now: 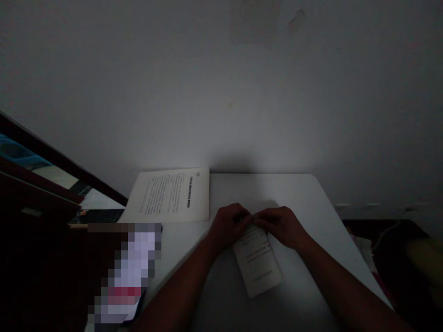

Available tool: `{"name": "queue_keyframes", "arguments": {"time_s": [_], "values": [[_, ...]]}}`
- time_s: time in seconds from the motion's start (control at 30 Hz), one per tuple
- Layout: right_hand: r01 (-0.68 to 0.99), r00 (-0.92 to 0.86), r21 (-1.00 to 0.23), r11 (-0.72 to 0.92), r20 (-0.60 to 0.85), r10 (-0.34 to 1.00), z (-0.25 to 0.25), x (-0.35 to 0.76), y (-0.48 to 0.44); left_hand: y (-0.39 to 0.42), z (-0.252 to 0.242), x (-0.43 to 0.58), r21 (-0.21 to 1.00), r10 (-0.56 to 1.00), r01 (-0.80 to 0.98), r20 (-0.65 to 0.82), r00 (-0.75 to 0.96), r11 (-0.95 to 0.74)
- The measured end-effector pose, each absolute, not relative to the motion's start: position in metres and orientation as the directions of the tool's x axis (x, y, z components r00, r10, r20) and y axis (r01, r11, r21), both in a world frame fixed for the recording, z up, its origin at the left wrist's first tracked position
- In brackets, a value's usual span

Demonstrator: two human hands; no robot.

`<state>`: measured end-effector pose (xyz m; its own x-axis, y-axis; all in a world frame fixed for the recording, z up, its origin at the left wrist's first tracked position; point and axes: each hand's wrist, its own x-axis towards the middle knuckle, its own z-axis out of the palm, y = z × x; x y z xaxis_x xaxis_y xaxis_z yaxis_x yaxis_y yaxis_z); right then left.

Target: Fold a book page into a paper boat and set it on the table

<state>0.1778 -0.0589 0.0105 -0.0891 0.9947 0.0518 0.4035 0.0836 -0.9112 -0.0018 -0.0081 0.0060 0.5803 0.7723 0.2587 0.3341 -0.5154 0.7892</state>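
The pale, flat, rectangular item with printed lines (259, 267) is over the middle of the white, round-cornered table (284, 189), tilted, with its far end at the fingers. It cannot be told whether its near end touches the table. The left hand (229, 226) is nearly closed, fingers curled, thumb and fingertips pinching the item's far end. The right hand (282, 226) is likewise drawn in, its thumb and forefinger pinched at the same end; the fingertips of both hands meet there, and the exact grip is partly hidden in shadow.

At the table's far left corner lies a white printed paper document (169, 196), bearing a bold dark heading and smaller lines. Along the table's left edge is a slim, dark-edged object with a pale face (131, 263), largely masked by pixelation. Behind the table's far edge rises a plain grey-white wall (221, 92). Left of the table, a dark straight bar (62, 154) slopes down towards it.
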Motion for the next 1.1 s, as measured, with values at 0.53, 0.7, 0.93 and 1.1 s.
{"name": "queue_keyframes", "arguments": {"time_s": [0.53, 0.7, 0.93, 1.1], "values": [[0.218, -0.135, -0.974, -0.069, -0.100, 0.986, 0.0081, 0.1745, -0.0609, -0.0125, 0.0099, -0.0028, 0.661, 0.676, 0.411, 0.202, 0.708, -0.628], [0.189, -0.137, -0.979, -0.077, -0.104, 0.985, 0.0127, 0.1752, -0.0606, -0.0141, 0.0081, -0.0011, 0.666, 0.683, 0.421, 0.184, 0.707, -0.616], [0.162, -0.159, -0.983, -0.082, -0.108, 0.981, 0.0149, 0.1780, -0.0564, -0.0136, 0.0037, 0.0004, 0.605, 0.702, 0.457, 0.256, 0.664, -0.653], [0.152, -0.196, -0.986, -0.065, -0.094, 0.976, 0.0156, 0.1803, -0.0549, -0.0133, 0.0041, 0.0016, 0.608, 0.717, 0.464, 0.269, 0.643, -0.644]]}}
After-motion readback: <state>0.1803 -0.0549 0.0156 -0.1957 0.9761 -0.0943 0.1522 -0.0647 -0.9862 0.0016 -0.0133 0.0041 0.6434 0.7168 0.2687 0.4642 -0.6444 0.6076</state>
